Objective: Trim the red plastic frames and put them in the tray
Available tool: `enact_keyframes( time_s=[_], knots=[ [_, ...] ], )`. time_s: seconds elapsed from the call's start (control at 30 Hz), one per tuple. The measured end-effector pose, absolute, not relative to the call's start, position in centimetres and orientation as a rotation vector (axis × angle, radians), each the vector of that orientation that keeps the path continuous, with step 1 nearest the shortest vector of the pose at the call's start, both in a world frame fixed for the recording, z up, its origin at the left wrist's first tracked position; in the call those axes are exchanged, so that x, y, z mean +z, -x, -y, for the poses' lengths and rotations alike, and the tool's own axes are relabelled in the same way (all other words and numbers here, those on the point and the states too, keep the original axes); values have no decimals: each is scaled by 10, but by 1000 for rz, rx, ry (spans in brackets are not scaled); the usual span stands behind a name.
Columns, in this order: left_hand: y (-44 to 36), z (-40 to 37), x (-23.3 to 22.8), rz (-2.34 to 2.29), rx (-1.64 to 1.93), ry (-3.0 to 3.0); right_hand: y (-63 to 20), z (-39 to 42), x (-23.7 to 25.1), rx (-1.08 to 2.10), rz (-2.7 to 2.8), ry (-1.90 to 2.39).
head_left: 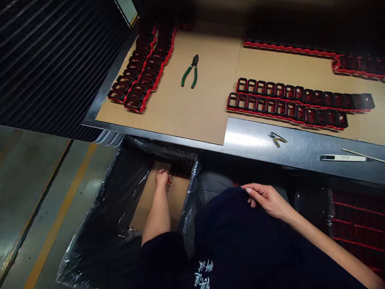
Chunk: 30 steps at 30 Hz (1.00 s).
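While the person sits at the bench, both hands are below its edge.

Box: a carton (150,200) lined with clear plastic stands on the floor at the left, under the bench edge, with dark parts at its far end.
Left hand: the left hand (161,177) reaches down into the carton, fingers curled shut at the dark parts there; whether it grips one, I cannot tell.
Left chains: two rows of black-and-red links (141,68) lie on cardboard (186,108) at the bench's left, running away from the person.
Pliers: green-handled pliers (190,71) lie on the cardboard, well apart from both hands.
Right hand: the right hand (266,199) rests on dark cloth (228,224) at the lap, fingers loosely bent, holding nothing.
Middle chains: two long link rows (288,103) lie side by side across the bench, right of the pliers.
Small tools: a metal clip (277,138) and a white bar (343,157) lie on the bare steel edge (249,140).
Far right: more link rows (357,64) lie at the back.
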<state>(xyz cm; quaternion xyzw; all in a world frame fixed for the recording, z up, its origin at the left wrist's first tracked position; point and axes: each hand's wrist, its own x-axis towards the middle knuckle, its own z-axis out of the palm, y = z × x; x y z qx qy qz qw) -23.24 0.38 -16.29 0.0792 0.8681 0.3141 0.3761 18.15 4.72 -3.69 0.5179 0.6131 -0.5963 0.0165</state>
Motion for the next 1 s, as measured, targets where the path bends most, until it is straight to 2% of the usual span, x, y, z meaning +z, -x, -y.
enact_keyframes(
  time_s=[0.1,0.2,0.3,0.4,0.5,0.8,1.0],
  knots=[
    [217,-2,-112,-2008,1218,-180,-174,-50,-31,-1982,-1912,-1442],
    [166,0,-64,-1772,1530,-316,-156,-54,-23,-2262,-1852,-1260],
    [86,-2,-36,-1349,1774,-823,-136,-57,-15,-2662,-1583,-1123],
    [23,-5,-27,-1120,1645,-1464,-134,-65,-11,-3007,-1327,-1225],
    [0,-9,-23,-869,1406,-1806,-154,-72,-10,-3126,-1231,-1501],
    [0,-19,-3,-1066,828,-1669,-187,-55,-12,-3163,-1145,-1752],
    [1,-11,-8,-999,945,-1560,-193,-49,-10,-3149,-1211,-1724]
  ],
)
